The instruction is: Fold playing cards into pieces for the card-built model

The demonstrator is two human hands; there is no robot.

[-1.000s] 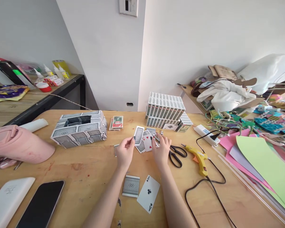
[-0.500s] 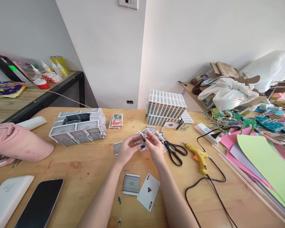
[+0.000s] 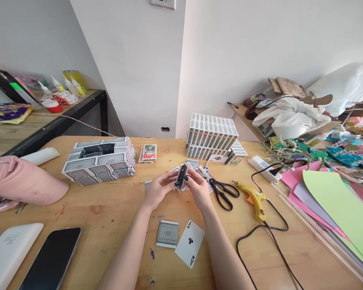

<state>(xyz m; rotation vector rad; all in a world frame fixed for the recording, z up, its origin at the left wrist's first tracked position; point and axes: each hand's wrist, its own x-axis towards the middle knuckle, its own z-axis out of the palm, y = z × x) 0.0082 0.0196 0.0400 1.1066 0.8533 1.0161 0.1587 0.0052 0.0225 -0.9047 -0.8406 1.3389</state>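
Between both hands I hold a folded playing card, its grey patterned back facing partly toward me. My left hand pinches its left side, and my right hand grips its right side with the thumb on the edge. Several playing cards lie on the table just behind and beneath my hands, partly hidden. Closer to me, between my forearms, lie a folded card with its back up and an ace of clubs face up. Black-handled scissors rest right of my right hand, blades over the cards.
A yellow glue gun with a trailing black cable lies at right, near a power strip. A box built from cards stands at left, stacked card decks at the back. A phone and pink tumbler are at left.
The card in my hands has turned so its patterned back and fold now show more plainly. My fingers have shifted slightly around it; the things on the table stay in place.
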